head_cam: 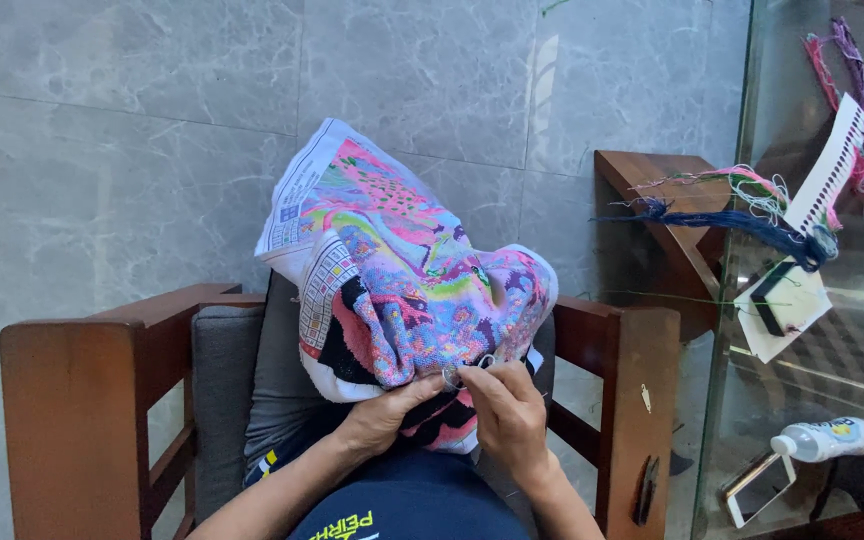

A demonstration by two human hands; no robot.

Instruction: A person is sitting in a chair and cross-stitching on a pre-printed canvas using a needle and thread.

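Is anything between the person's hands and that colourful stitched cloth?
Nothing visible is. The left hand and right hand both touch the lower edge of the colourful embroidered cloth, pinching it near a small metal ring.

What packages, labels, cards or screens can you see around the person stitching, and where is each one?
Tube: white with a white cap and a colourful label, lying on the glass table at lower right.
Phone: flat rectangle with a pale rim, lying on the glass beside the tube, screen reflecting.
Thread card: long white strip hung with coloured threads, upper right.
Paper card: white with a black bar, below the threads.
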